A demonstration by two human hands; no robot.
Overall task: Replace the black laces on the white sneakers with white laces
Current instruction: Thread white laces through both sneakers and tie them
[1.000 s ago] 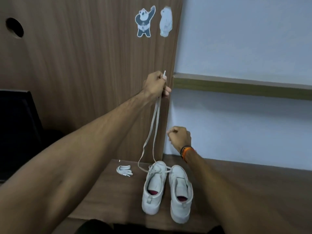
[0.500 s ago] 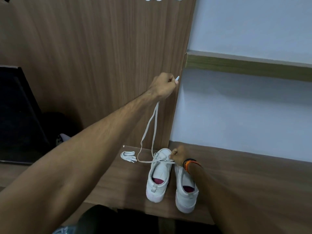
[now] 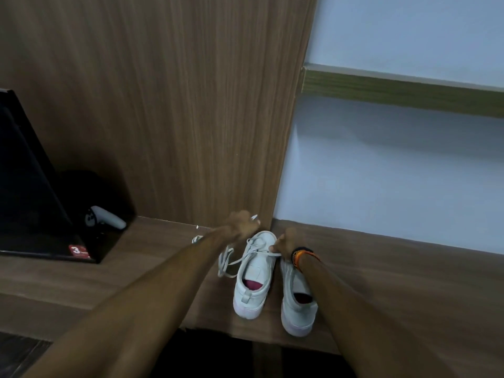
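A second ago our left hand was raised high against the wood panel, drawing the white lace up taut from the shoe; now we have brought it down to just above the toe of the left sneaker, and the lace has gone slack, falling in loose loops on the desk just left of that shoe. We read that as the pull-through of one eyelet pair being finished, with the next crossing about to start. Our left hand is blurred by motion, but its fingers look curled around the lace end, whose pale tip pokes out to the right of the fist. Our right hand, wearing an orange band at the wrist, has dropped onto the shoes as well and pinches the other run of lace where it crosses the upper eyelets of the left sneaker. Both sneakers stand side by side near the desk's front edge, soles down, long axes running away from us, toes toward the wall and heels toward us; the right sneaker sits slightly nearer and shows no lace that we can make out. No black lace is visible anywhere, so the left shoe seems partly relaced and the right one still waits. A second coiled white lace peeks out beyond our left forearm.
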